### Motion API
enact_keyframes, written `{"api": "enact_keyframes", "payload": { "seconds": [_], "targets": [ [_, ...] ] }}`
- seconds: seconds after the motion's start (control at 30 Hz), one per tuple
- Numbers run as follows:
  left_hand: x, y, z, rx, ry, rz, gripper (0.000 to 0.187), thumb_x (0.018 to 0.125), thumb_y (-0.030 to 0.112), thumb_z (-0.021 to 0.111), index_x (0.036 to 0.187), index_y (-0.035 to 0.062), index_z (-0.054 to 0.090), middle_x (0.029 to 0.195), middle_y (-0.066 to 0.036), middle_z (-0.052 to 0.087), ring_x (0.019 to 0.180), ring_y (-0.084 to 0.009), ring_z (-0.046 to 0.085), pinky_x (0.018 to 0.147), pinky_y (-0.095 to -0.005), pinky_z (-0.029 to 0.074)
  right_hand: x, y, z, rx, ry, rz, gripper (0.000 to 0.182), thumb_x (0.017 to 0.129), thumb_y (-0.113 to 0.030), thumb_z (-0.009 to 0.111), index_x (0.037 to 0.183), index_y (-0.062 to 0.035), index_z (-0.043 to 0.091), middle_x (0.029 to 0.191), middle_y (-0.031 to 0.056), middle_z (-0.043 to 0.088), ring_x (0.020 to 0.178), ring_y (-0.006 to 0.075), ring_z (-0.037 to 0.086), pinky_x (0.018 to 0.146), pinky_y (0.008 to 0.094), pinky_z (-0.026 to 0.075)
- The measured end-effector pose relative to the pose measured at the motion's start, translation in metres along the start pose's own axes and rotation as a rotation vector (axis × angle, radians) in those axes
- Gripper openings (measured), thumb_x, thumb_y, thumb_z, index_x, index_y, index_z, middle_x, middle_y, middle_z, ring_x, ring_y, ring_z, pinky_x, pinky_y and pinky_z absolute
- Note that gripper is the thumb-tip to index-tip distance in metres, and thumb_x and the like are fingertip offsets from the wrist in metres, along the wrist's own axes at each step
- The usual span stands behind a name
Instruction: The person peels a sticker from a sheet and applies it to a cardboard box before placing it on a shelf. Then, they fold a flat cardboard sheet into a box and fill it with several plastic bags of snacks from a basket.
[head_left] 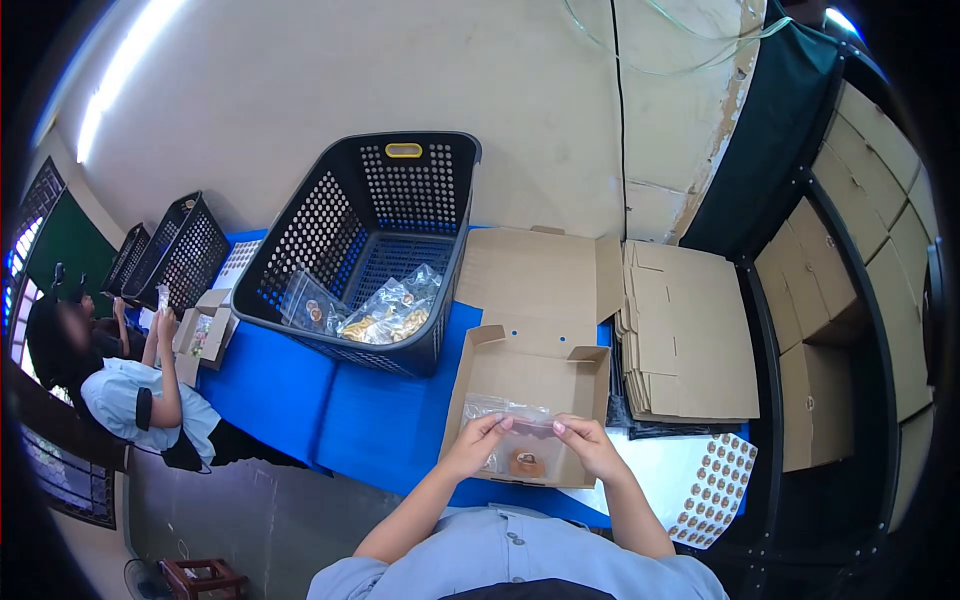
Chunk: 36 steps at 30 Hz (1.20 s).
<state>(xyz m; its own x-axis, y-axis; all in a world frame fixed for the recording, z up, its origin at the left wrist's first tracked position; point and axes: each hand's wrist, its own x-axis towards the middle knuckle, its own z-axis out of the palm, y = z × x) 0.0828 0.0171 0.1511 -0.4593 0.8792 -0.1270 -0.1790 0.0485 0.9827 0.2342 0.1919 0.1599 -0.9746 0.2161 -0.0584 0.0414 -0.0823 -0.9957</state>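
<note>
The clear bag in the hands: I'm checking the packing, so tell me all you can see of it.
The clear bag looks like thin, glossy plastic. The left hand and the right hand pinch its top edge, one at each side. It hangs over the open cardboard box, with a small brown item showing low in it.

Single view only, head-mounted, wide fisheye with dark corners. Looks forward and steeply down over the wearer's chest onto the blue counter [300,385]. Near field: both forearms and an open cardboard box [530,375], close below the lens. Mid field: black basket [385,215]. Far field: wall, and a seated co-worker [135,395] at frame left. No second view, so no overlap.
</note>
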Motion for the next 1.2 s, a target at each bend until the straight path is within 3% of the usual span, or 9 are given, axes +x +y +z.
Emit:
{"api": "enact_keyframes", "payload": {
  "seconds": [0.2, 0.33, 0.4, 0.47, 0.57, 0.73, 0.9, 1.0, 1.2],
  "targets": [
    [0.004, 0.002, 0.013, 0.214, 0.208, 0.296, 0.062, 0.093, 0.028, 0.058, 0.142, 0.0027, 0.03, 0.135, -0.011, 0.042, 0.116, -0.02, 0.049, 0.098, -0.0342, 0.04, 0.005, -0.013, 0.031, -0.124, 0.391, -0.184, 0.04, 0.1, -0.022, 0.045, 0.131, 0.0028, 0.05, 0.121, 0.0151, 0.06, 0.11, 0.0205, 0.056, 0.1, 0.0333, 0.038],
    [-0.007, 0.0, 0.045, 0.217, 0.141, 0.399, 0.065, 0.089, 0.029, 0.064, 0.141, 0.0037, 0.034, 0.134, -0.013, 0.044, 0.12, -0.0225, 0.046, 0.103, -0.0384, 0.035, 0.006, -0.024, 0.048, -0.417, 0.282, -0.362, 0.046, 0.087, -0.01, 0.059, 0.132, -0.0044, 0.051, 0.13, 0.0181, 0.05, 0.12, 0.0269, 0.049, 0.103, 0.0353, 0.036],
    [-0.011, -0.007, 0.05, -0.006, 0.154, 0.157, 0.062, 0.088, 0.025, 0.065, 0.139, 0.003, 0.038, 0.132, -0.013, 0.046, 0.116, -0.0198, 0.049, 0.1, -0.0349, 0.038, 0.009, -0.022, 0.05, -0.373, 0.266, -0.349, 0.052, 0.078, -0.004, 0.066, 0.129, -0.0064, 0.054, 0.131, 0.0191, 0.045, 0.122, 0.0288, 0.046, 0.102, 0.0352, 0.037],
    [-0.011, -0.003, 0.048, -0.06, 0.184, 0.103, 0.047, 0.09, 0.025, 0.063, 0.129, 0.001, 0.052, 0.125, -0.012, 0.054, 0.107, -0.0171, 0.054, 0.095, -0.0313, 0.042, 0.01, -0.025, 0.055, -0.482, 0.633, -0.32, 0.047, 0.076, -0.005, 0.069, 0.122, -0.0038, 0.058, 0.132, 0.016, 0.045, 0.12, 0.0246, 0.046, 0.098, 0.0343, 0.039],
    [-0.011, 0.016, 0.05, 0.094, 0.199, 0.18, 0.03, 0.096, 0.026, 0.054, 0.109, 0.0023, 0.066, 0.099, -0.01, 0.066, 0.096, -0.0181, 0.06, 0.092, -0.0319, 0.044, 0.018, -0.011, 0.043, -0.135, 0.551, -0.272, 0.033, 0.077, -0.008, 0.072, 0.108, -0.0008, 0.064, 0.124, 0.0132, 0.053, 0.112, 0.0203, 0.052, 0.094, 0.0333, 0.041],
    [-0.005, -0.014, 0.03, 0.163, 0.218, 0.219, 0.033, 0.098, 0.029, 0.05, 0.112, 0.0027, 0.065, 0.108, -0.012, 0.065, 0.108, -0.0227, 0.056, 0.1, -0.0362, 0.038, 0.012, -0.01, 0.025, 0.05, 0.328, -0.087, 0.022, 0.091, -0.017, 0.062, 0.099, 0.002, 0.068, 0.1, 0.0101, 0.067, 0.093, 0.0173, 0.061, 0.093, 0.032, 0.042],
    [0.002, 0.006, 0.023, 0.099, 0.019, 0.226, 0.038, 0.099, 0.031, 0.045, 0.12, 0.0028, 0.059, 0.124, -0.015, 0.056, 0.119, -0.0266, 0.048, 0.103, -0.0381, 0.034, 0.011, -0.018, 0.021, 0.024, 0.31, -0.101, 0.037, 0.099, -0.029, 0.046, 0.115, 0.0, 0.063, 0.115, 0.0131, 0.063, 0.11, 0.0205, 0.056, 0.097, 0.0317, 0.04],
    [0.006, 0.001, 0.02, -0.021, 0.289, 0.218, 0.044, 0.099, 0.03, 0.045, 0.133, 0.0014, 0.046, 0.138, -0.014, 0.042, 0.123, -0.023, 0.045, 0.103, -0.0352, 0.034, 0.011, -0.015, 0.023, -0.059, 0.446, -0.232, 0.038, 0.1, -0.027, 0.042, 0.119, 0.0003, 0.06, 0.118, 0.014, 0.061, 0.114, 0.0213, 0.054, 0.1, 0.0323, 0.038],
    [-0.004, 0.0, 0.045, 0.413, 0.152, 0.395, 0.065, 0.092, 0.03, 0.058, 0.144, 0.0042, 0.028, 0.14, -0.016, 0.036, 0.127, -0.0244, 0.039, 0.103, -0.0373, 0.034, 0.012, -0.02, 0.048, -0.206, 0.232, -0.371, 0.041, 0.1, -0.03, 0.04, 0.128, -0.002, 0.054, 0.136, 0.0154, 0.045, 0.12, 0.0263, 0.047, 0.103, 0.0373, 0.035]
  ]
}}
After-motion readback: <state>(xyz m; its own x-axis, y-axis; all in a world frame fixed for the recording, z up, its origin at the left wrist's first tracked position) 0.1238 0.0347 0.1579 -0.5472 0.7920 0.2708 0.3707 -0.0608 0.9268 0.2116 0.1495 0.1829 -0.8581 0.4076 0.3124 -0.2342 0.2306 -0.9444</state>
